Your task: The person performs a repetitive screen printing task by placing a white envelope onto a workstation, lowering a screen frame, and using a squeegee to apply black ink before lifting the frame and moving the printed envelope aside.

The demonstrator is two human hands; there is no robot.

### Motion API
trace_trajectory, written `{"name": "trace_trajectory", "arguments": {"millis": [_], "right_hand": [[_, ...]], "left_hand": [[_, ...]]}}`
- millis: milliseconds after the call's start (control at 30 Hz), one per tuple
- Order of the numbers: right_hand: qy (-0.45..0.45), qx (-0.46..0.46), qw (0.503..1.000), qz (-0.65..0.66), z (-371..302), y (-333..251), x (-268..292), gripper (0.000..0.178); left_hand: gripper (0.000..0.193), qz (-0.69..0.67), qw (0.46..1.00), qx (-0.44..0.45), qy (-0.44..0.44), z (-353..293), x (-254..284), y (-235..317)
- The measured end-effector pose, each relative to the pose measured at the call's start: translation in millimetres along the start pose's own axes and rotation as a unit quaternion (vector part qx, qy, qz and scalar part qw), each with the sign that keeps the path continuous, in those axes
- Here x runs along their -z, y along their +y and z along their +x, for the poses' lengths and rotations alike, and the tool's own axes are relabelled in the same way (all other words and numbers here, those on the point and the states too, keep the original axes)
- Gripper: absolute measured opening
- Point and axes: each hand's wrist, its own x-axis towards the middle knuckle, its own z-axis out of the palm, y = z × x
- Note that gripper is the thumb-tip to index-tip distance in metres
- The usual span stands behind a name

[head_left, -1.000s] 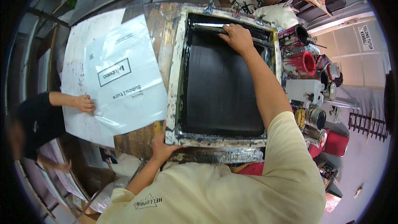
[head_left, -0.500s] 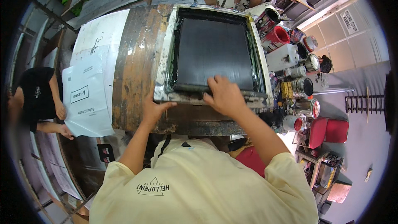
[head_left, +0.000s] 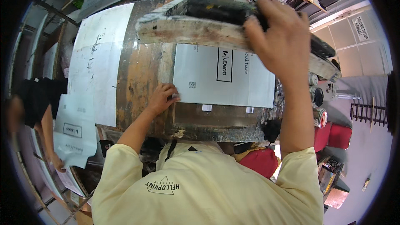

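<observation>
near jars (head_left: 317, 96), right grip (head_left: 279, 35) holds frame (head_left: 200, 32), partly hiding white sheet (head_left: 246, 91); left grip (head_left: 163, 97) unclear.

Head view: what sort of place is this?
Likely a screen-printing workshop: the right hand grips a paint-smeared, pale wooden frame; a white rectangular sheet printed in black lies on the stained brown table.

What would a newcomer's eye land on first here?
Likely the paint-stained, pale wooden screen frame, tilted up in the right hand at the top. Below it, a white plastic sheet with black print lies on the stained brown table, the left hand at its lower left corner.
</observation>
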Motion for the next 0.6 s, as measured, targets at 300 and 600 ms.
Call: {"name": "trace_trajectory", "arguments": {"millis": [300,600], "right_hand": [[-0.056,-0.037,0.997,0.048,66,35,10,0.042],[-0.046,-0.028,0.997,0.054,73,49,0,0.052]], "left_hand": [[0.019,-0.15,0.979,0.107,-0.089,78,39,14],[0.017,-0.409,0.829,0.38,0.022,33,67,-44]]}}
